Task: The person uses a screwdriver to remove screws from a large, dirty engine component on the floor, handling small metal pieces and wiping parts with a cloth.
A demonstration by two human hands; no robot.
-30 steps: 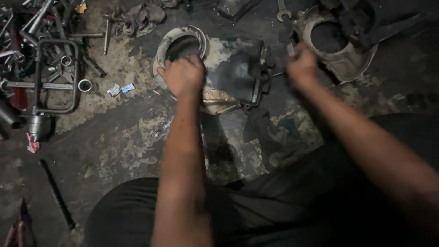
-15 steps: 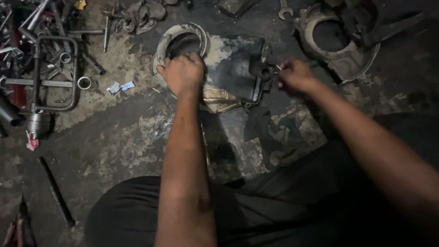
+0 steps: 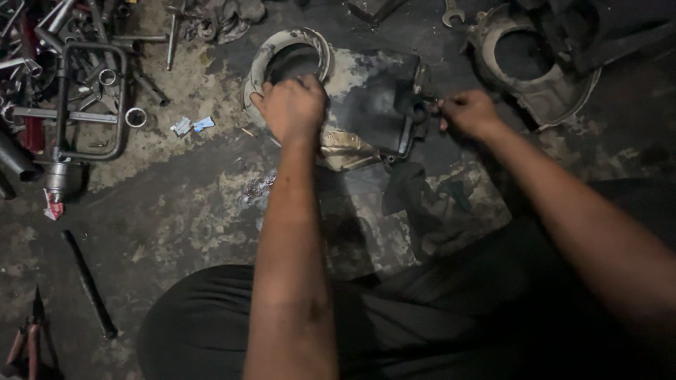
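A dirty metal engine casing (image 3: 366,98) with a round opening at its far left end lies on the grimy floor in front of me. My left hand (image 3: 290,107) presses down on the casing just below that round opening, fingers curled over its edge. My right hand (image 3: 468,112) is closed at the casing's right side, pinching a small dark part (image 3: 427,107) there; what it grips is too small and dark to name.
A second ring-shaped housing (image 3: 535,67) lies at the back right. A pile of metal tools, sockets and a frame (image 3: 77,84) fills the back left. A dark rod (image 3: 89,283) and red-handled pliers (image 3: 32,338) lie at the near left. My dark-trousered legs fill the bottom.
My right hand has moved left and down from near the ring-shaped housing to the casing's right side. My left hand has stayed on the casing.
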